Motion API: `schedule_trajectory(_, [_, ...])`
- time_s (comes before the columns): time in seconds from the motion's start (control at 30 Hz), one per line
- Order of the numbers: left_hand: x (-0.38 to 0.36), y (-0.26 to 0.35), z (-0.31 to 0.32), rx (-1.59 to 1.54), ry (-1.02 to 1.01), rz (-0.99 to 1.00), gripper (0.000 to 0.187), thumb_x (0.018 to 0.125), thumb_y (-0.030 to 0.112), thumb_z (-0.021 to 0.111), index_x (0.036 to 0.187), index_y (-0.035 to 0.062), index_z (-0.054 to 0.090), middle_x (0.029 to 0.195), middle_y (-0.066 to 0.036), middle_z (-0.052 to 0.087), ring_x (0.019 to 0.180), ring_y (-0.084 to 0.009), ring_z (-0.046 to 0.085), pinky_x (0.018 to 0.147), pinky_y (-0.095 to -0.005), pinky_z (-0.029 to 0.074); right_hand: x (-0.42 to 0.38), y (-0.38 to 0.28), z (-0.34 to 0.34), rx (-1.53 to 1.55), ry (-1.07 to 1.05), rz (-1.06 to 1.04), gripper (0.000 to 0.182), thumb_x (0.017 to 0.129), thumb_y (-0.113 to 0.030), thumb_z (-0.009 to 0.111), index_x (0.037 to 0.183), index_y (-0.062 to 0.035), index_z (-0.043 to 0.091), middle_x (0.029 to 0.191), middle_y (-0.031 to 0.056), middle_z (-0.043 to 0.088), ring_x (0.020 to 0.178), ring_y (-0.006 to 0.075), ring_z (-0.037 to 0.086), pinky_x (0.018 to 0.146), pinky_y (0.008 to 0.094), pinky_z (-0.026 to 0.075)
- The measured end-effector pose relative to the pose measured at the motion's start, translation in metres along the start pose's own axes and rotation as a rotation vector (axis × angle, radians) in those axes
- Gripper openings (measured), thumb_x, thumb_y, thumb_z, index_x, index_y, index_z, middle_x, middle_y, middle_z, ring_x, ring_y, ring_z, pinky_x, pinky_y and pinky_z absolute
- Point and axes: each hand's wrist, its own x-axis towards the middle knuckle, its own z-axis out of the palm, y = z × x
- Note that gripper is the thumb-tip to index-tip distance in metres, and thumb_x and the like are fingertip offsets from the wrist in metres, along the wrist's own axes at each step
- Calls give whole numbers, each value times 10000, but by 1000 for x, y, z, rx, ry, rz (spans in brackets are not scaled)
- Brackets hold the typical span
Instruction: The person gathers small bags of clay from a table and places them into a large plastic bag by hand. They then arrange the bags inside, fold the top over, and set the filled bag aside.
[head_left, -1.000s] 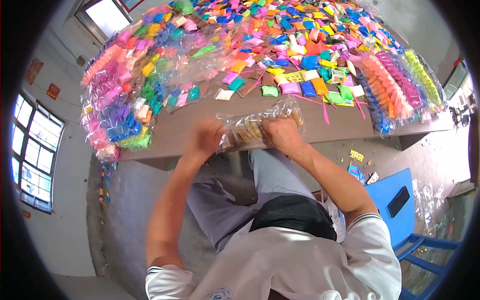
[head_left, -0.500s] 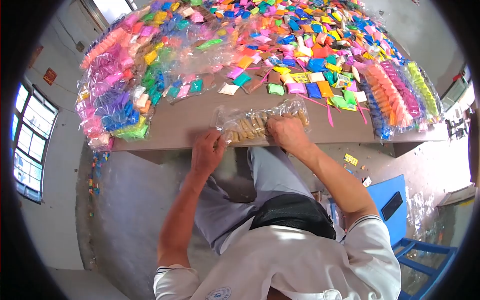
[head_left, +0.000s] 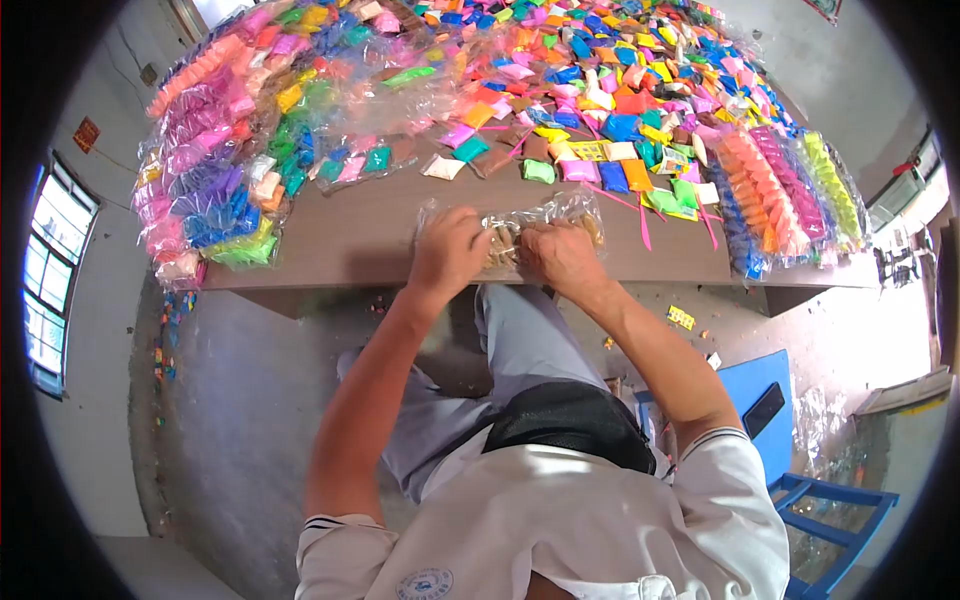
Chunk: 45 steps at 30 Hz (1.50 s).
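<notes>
A clear plastic bag (head_left: 503, 250) of tan, finger-like pieces lies at the table's front edge. My left hand (head_left: 450, 250) is over the bag's left part, fingers curled down onto it. Closed in a fist-like grip, my right hand (head_left: 562, 253) holds the bag right of its middle. A few tan pieces and crinkled plastic show between the two hands. The fingertips of both hands are partly hidden.
Small coloured packets (head_left: 600, 95) cover the back of the brown table (head_left: 340, 235). Packed bags of packets (head_left: 210, 190) are heaped at left, more bagged rows (head_left: 770, 190) at right. A phone (head_left: 764, 408) lies on a blue stool (head_left: 770, 370).
My left hand has moved right and forward, from the bag's left end to over its left part, closer to my right hand. The whole view has shifted slightly.
</notes>
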Motion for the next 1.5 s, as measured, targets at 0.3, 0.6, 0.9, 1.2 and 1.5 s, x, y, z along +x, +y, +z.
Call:
schedule_trajectory(0.3, [-41, -24, 20, 83, 164, -124, 121, 832, 88, 630, 817, 32, 524, 1123, -185, 604, 1044, -391, 549, 918, -477, 451, -6, 5, -9, 255, 49, -1, 171, 841, -195, 643, 873, -27, 645, 845, 129, 643, 837, 338, 630, 713, 439, 513])
schedule_trajectory(0.6, [-51, -25, 31, 99, 200, -170, 126, 865, 79, 621, 836, 25, 512, 1167, -190, 586, 1080, -389, 542, 939, -478, 447, -29, 74, -33, 558, 137, 608, 305, 845, -204, 680, 1078, -8, 666, 846, 176, 673, 724, 281, 645, 678, 372, 510])
schedule_trajectory(0.9, [-53, -26, 34, 71, 212, -173, 117, 875, 110, 615, 842, 21, 546, 1180, -192, 581, 1096, -383, 540, 954, -470, 441, -29, 70, -24, 420, 384, 546, 243, 882, -211, 644, 884, 30, 677, 712, 163, 660, 617, 247, 621, 610, 370, 486])
schedule_trajectory(1.2, [-56, -21, 27, 56, 148, -195, 120, 867, 98, 630, 889, -3, 569, 1206, -199, 588, 1117, -384, 561, 970, -450, 446, -39, 116, 6, 911, 144, 910, 203, 848, -141, 667, 719, 11, 631, 585, 71, 581, 572, 149, 572, 558, 328, 468])
schedule_trajectory(1.5, [-57, -21, 30, -25, 191, -253, 126, 816, 72, 667, 809, 39, 546, 1179, -191, 594, 1125, -359, 555, 964, -438, 447, -39, 122, 6, 635, 82, 667, 98, 839, -60, 682, 861, -24, 594, 718, 18, 588, 644, 81, 531, 563, 270, 433])
